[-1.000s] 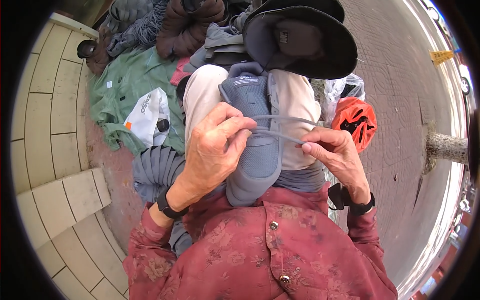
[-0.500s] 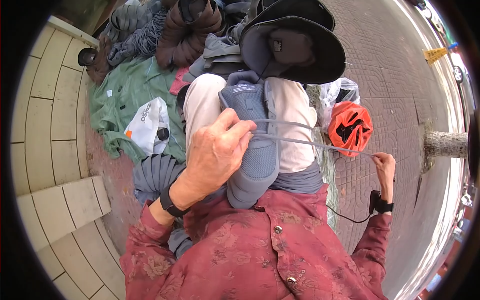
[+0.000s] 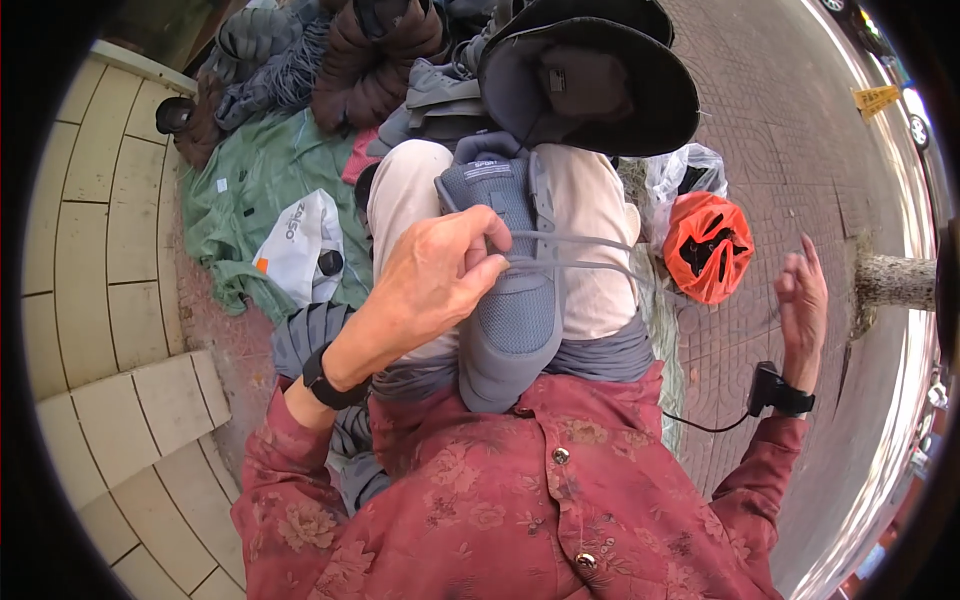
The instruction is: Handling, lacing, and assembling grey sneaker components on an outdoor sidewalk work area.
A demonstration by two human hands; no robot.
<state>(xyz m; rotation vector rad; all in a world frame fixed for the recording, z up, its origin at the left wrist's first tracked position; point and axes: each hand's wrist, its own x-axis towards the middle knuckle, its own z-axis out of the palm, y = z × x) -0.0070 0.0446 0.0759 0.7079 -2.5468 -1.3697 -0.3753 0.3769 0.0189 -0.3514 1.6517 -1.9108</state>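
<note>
A grey-blue sneaker [image 3: 515,315] lies between my knees, its toe toward my body and its mesh tongue showing. Over it, my left hand [image 3: 430,275] is closed, thumb and forefinger pinching a grey shoelace [image 3: 575,239]. Two strands of the lace run rightward from those fingers across the shoe and my right trouser leg. Far out to the right, above the pavement, my right hand [image 3: 803,295] is raised with its forefinger stretched out and the other fingers partly bent. I see no lace in it.
Grey shoe pieces and brown shoe uppers [image 3: 375,70] pile up ahead, beside a black visor [image 3: 595,85]. A white bag [image 3: 300,245] rests on green sheeting [image 3: 225,190] at left. An orange bag [image 3: 708,245] stands on the right, near a tree trunk [image 3: 897,283].
My right hand has let go of the lace, moved right and up, and opened. The strands now hang looser across my leg. My left hand stays at the shoe.
</note>
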